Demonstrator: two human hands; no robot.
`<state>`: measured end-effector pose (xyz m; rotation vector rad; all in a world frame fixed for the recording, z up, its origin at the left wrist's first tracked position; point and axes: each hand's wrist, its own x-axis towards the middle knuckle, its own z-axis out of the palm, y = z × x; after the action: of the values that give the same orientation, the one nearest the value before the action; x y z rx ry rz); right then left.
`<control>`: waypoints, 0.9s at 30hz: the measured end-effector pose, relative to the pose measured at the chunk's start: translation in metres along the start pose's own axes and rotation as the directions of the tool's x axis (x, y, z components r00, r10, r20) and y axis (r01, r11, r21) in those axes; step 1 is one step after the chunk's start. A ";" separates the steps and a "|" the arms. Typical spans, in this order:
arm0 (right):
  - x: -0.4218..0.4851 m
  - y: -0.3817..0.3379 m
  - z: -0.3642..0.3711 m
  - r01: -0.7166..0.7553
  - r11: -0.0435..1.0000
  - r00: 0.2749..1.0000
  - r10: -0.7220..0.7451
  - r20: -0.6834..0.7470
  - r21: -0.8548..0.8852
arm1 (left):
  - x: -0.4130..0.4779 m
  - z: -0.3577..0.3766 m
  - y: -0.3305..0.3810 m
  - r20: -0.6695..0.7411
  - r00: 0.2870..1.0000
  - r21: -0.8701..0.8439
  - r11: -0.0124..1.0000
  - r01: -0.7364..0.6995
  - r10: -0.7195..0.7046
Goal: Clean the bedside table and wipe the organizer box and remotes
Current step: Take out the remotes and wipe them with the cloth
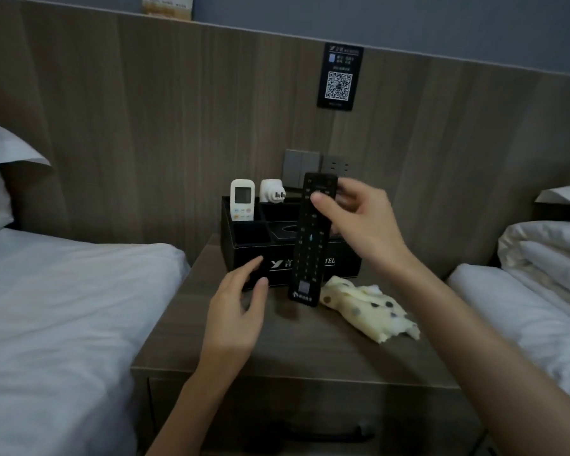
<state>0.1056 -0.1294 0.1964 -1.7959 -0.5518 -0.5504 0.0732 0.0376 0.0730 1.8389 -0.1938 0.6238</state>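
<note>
My right hand (359,218) pinches the top end of a long black remote (310,245) and holds it upright in front of the black organizer box (241,248). The remote's lower end hangs just above the wooden bedside table (293,343). My left hand (241,307) hovers with relaxed fingers beside the box's front left corner and holds nothing. A white remote (242,200) and a white plug adapter (272,191) stand in the box's back compartments. On the table to the right of the black remote lies a crumpled yellow dotted cloth (369,307).
Beds with white sheets flank the table, one on the left (63,307) and one on the right (524,307). Wall switches and a socket (316,164) sit behind the box on the wood panel, with a QR-code sign (339,77) above. A drawer handle (320,434) shows below the tabletop.
</note>
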 end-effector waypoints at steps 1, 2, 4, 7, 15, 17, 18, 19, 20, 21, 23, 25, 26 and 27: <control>-0.010 0.003 -0.002 -0.017 1.000 1.000 0.018 0.018 -0.006 | -0.002 0.004 0.005 0.042 0.999 -0.067 0.997 0.023 -0.020; -0.019 0.006 -0.004 -0.042 0.999 0.999 0.042 0.031 0.000 | -0.006 0.009 0.011 0.099 0.994 -0.137 0.989 0.051 -0.037; -0.034 0.013 -0.009 -0.104 0.993 0.994 0.102 0.041 0.050 | -0.012 0.018 0.022 0.234 0.969 -0.284 0.949 0.139 -0.072; -0.045 0.021 -0.018 -0.189 0.971 0.982 0.190 0.011 0.148 | -0.020 0.029 0.030 0.398 0.906 -0.408 0.857 0.314 -0.143; -0.053 0.055 -0.030 -0.275 0.911 0.956 0.294 -0.018 0.309 | -0.017 0.036 0.033 0.660 0.732 -0.508 0.616 0.602 -0.171; -0.052 0.067 -0.033 -0.279 0.909 0.955 0.297 -0.012 0.311 | -0.016 0.037 0.030 0.671 0.723 -0.518 0.592 0.617 -0.166; -0.052 0.076 -0.035 -0.276 0.925 0.955 0.294 -0.031 0.262 | -0.015 0.038 0.029 0.671 0.722 -0.520 0.586 0.622 -0.170; -0.053 0.085 -0.038 -0.268 0.950 0.957 0.281 -0.064 0.160 | -0.013 0.037 0.028 0.669 0.722 -0.520 0.582 0.625 -0.178; -0.054 0.098 -0.041 -0.259 0.966 0.962 0.260 -0.084 0.015 | -0.012 0.036 0.027 0.666 0.722 -0.519 0.579 0.629 -0.188; -0.056 0.109 -0.044 -0.247 0.958 0.968 0.238 -0.077 -0.143 | -0.010 0.035 0.025 0.661 0.725 -0.520 0.577 0.630 -0.195; -0.063 0.130 -0.047 -0.200 0.870 0.971 0.238 0.029 -0.451 | -0.006 0.032 0.023 0.641 0.741 -0.529 0.583 0.616 -0.200; -0.067 0.141 -0.045 -0.100 0.719 0.927 0.318 0.199 -0.688 | -0.003 0.029 0.021 0.609 0.766 -0.547 0.590 0.594 -0.206; -0.068 0.143 -0.042 -0.054 0.658 0.902 0.354 0.246 -0.751 | -0.002 0.028 0.020 0.593 0.777 -0.557 0.590 0.585 -0.211; -0.069 0.141 -0.038 -0.024 0.624 0.891 0.367 0.266 -0.781 | -0.001 0.026 0.019 0.577 0.788 -0.567 0.588 0.577 -0.216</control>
<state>0.1353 -0.2100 0.0593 -2.8049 -0.3934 -0.2434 0.0725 0.0062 0.0822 1.1293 -0.2629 -0.2403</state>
